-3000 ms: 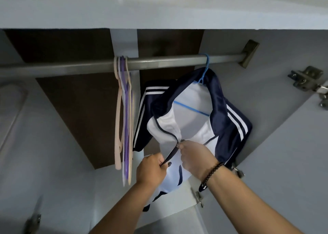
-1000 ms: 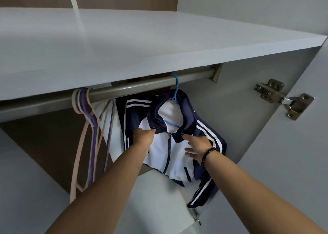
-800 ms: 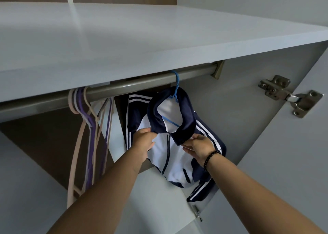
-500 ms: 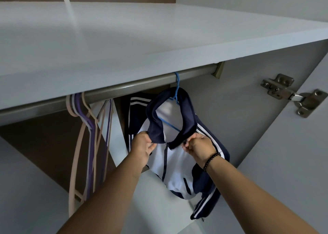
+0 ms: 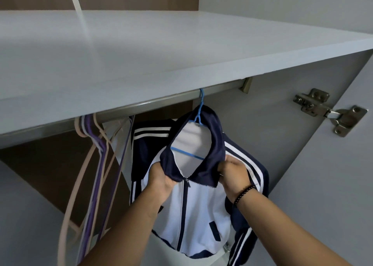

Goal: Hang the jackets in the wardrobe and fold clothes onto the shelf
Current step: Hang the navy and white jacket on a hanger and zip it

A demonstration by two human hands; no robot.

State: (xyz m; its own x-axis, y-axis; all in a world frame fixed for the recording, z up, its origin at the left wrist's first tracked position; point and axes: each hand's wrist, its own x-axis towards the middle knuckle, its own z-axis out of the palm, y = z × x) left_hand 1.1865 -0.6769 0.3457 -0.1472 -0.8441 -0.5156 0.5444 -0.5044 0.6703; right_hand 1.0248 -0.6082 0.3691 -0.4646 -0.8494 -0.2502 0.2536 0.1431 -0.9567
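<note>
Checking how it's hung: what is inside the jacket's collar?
Inside the jacket collar, a blue hanger and white lining show; the hanger's shoulders are covered by fabric.

There are one jacket (image 5: 198, 201), one blue hanger (image 5: 198, 112), several empty hangers (image 5: 94, 165), one hinge (image 5: 331, 112) and two hands.

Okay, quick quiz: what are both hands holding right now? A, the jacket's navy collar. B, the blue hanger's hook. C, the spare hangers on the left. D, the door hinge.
A: the left hand and right hand each grip one side of the collar of the jacket.
</note>
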